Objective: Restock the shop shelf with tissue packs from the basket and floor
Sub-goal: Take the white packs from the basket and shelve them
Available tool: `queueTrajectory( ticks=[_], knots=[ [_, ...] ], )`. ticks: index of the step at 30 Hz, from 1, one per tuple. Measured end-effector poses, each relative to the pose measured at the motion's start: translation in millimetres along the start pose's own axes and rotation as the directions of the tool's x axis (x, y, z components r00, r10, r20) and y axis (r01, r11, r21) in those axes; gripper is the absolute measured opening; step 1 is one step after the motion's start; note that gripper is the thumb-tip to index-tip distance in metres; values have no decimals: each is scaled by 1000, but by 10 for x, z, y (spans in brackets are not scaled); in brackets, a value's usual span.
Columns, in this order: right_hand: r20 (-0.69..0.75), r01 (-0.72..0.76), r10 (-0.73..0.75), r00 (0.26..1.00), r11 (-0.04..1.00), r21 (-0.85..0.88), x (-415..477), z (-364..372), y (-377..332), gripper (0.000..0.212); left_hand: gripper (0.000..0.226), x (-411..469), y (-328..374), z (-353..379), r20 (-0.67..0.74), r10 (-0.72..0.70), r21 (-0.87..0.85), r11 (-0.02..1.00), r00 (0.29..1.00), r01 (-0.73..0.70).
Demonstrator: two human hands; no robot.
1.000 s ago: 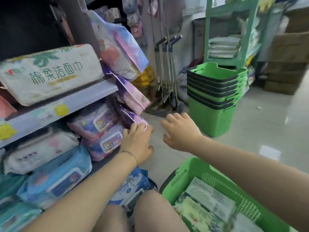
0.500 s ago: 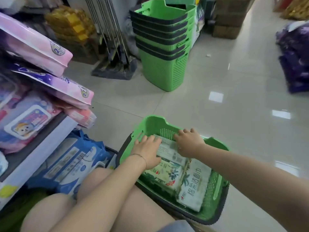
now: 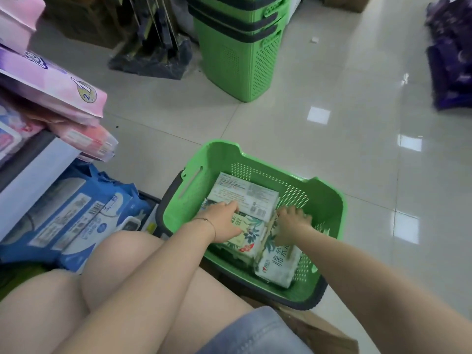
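With the left hand [image 3: 223, 222] flat on the leaf-print pack [image 3: 251, 236] and the right hand [image 3: 293, 221] curled over the end of the white pack [image 3: 277, 267] inside the basket [image 3: 222, 152], I judge a one-ended lift may snag the wall.

The left hand [image 3: 224, 222] reaches forward and down, flat, fingers stretched ahead; just right of those fingertips, the right hand [image 3: 292, 222] curls its fingers downward.

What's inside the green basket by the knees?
Basket holds tissue packs: text-printed pack on top, leaf-print pack, white pack. Left hand and right hand cover parts; anything beneath is hidden.
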State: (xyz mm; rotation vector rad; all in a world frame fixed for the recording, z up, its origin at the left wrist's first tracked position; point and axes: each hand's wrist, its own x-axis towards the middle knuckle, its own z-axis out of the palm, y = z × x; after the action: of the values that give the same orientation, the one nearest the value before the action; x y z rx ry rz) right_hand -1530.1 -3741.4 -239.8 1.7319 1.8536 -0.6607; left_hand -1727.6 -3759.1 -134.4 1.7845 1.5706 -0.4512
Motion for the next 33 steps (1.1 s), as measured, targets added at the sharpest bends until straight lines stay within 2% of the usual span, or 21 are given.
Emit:
queueTrajectory(
  ticks=[2,6,10,14,16,19,23,26,28,30,33],
  knots=[
    [4,-31,31,1000,999,36,-2,-38,5,115,54,4,16,12,12,0,-18,1000,1000,0],
    [16,-43,43,999,999,12,-2,-156,40,108,55,-3,31,24,27,-8,-24,1000,1000,8],
    [-15,-41,43,999,991,131,-77,-234,113,101,54,-16,36,18,21,-20,-40,999,1000,21],
    [37,-10,-2,999,951,309,-176,-263,191,106,55,-27,46,7,12,-15,-41,999,1000,15],
    [29,-4,-6,1000,940,341,-211,-261,236,110,56,-21,50,0,10,-13,-51,999,1000,14],
    [27,13,-21,999,961,277,-235,-287,271,111,56,-20,62,-8,6,-7,-56,998,1000,7],
    [66,106,-113,991,988,109,-268,-417,209,94,55,-49,64,-17,3,-8,-60,998,1000,8],
    [63,139,-143,988,989,58,-294,-485,155,103,52,-77,48,-23,-4,-35,-85,996,999,35],
    [70,160,-165,984,985,62,-327,-493,160,109,52,-102,36,-22,-18,-44,-108,993,999,41],
    [83,160,-173,982,978,136,-376,-476,198,114,52,-124,31,-23,-37,-38,-122,992,999,33],
    [37,133,-142,989,974,182,-483,-443,219,119,50,-169,50,-76,-62,-10,-149,989,998,0]
  ],
)
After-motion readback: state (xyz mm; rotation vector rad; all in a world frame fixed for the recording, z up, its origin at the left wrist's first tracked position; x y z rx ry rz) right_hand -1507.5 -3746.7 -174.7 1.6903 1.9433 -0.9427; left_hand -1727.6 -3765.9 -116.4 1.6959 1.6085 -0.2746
